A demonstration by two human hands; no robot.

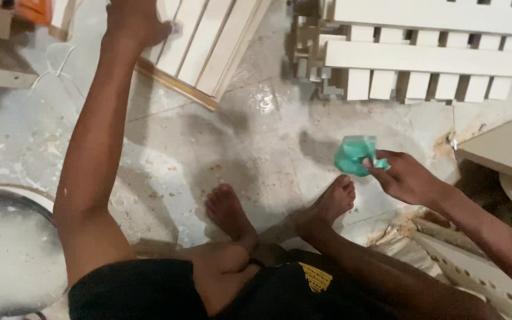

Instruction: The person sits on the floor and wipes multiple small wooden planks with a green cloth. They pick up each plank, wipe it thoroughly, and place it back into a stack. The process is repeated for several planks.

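1. A green pad (pixel 355 155), folded and crumpled, is held above the stained floor (pixel 256 136), right of centre, just below the white slatted frame (pixel 434 59).
2. The right hand (pixel 407 178) pinches the pad's right edge between thumb and fingertips; the fingers are pressed together on it and the forearm runs off towards the lower right.
3. The left hand (pixel 134 21) is stretched far up to the top edge, resting on the corner of a pale wooden panel (pixel 202 44) that lies tilted on the floor. Whether the fingers curl round the panel's edge or only press on it cannot be told; the fingertips are out of frame.
4. Two bare feet (pixel 280 210) rest on the floor below the pad, toes pointing up the picture, with the person's knees and black shorts (pixel 149 290) at the bottom.
5. A round basin (pixel 7 261) with whitish contents sits at the lower left, beside the left arm.
6. A pale board (pixel 505 145) juts in at the right edge, and a perforated white strip (pixel 475 275) lies under the right forearm.
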